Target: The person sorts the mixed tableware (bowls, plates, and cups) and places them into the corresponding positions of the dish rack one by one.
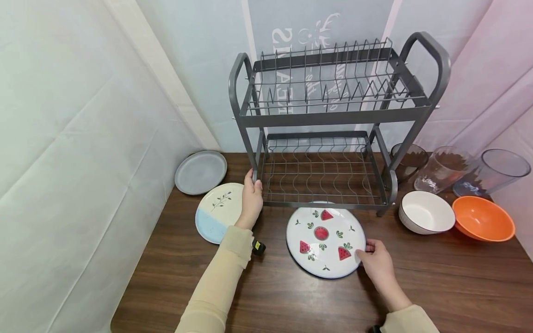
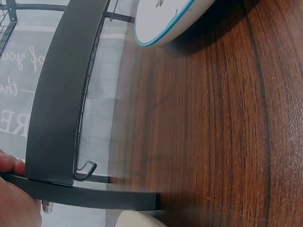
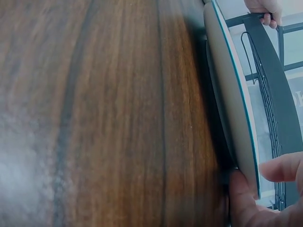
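In the head view, the left hand (image 1: pixel 251 198) was at 8 o'clock of the dish rack (image 1: pixel 337 119), its fingers curled round the frame, and the right hand (image 1: pixel 378 266) pinched the watermelon plate (image 1: pixel 333 231) at its 4 o'clock rim. This plate was at 6 o'clock of the rack, and the low front bar (image 1: pixel 320 205) covered its 12 o'clock edge, so a push forward at this height could knock plate against metal. Around the plate, the two-tone plate (image 1: pixel 212 222) lay at 9 o'clock, the grey plate (image 1: pixel 201 172) at 10, the glasses (image 1: pixel 441 173) at 2, and the white bowl (image 1: pixel 429 210) and orange bowl (image 1: pixel 483 217) towards 3; a wide swing of the right arm might hit the bowls. In the left wrist view, the left fingers showed only partly, at 8 o'clock; a loosened hold could let the rack shift if bumped. In the right wrist view, thumb and finger closed on the rim from one side only, so the plate might tilt or slip; whether its other side touched the table (image 3: pixel 118 118), one could not tell.
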`<control>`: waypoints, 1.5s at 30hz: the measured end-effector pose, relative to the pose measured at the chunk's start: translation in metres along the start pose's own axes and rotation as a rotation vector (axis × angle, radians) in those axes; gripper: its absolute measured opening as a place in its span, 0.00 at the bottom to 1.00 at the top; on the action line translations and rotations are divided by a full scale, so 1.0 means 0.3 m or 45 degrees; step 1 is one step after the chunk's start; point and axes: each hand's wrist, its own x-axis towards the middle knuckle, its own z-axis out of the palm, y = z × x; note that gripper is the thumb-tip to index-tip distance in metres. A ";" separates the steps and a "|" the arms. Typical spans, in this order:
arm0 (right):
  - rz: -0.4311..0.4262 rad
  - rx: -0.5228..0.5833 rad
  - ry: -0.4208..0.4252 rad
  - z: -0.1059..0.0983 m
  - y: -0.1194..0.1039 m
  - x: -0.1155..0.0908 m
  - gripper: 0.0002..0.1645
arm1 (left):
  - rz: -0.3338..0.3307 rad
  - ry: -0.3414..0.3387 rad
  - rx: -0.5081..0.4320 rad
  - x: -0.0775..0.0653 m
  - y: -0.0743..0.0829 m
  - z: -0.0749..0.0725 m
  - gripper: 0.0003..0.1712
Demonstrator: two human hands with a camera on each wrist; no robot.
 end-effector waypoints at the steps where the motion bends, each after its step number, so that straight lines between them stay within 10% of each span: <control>1: -0.005 -0.020 0.008 0.000 0.001 0.001 0.30 | -0.002 -0.002 -0.006 0.006 -0.012 0.000 0.28; 34: 0.031 -0.004 -0.009 -0.001 0.003 -0.022 0.23 | 0.047 0.032 0.028 0.024 -0.059 0.009 0.27; 45: 0.226 0.404 -0.243 -0.006 0.005 -0.044 0.26 | 0.043 0.054 0.069 0.023 -0.056 0.010 0.27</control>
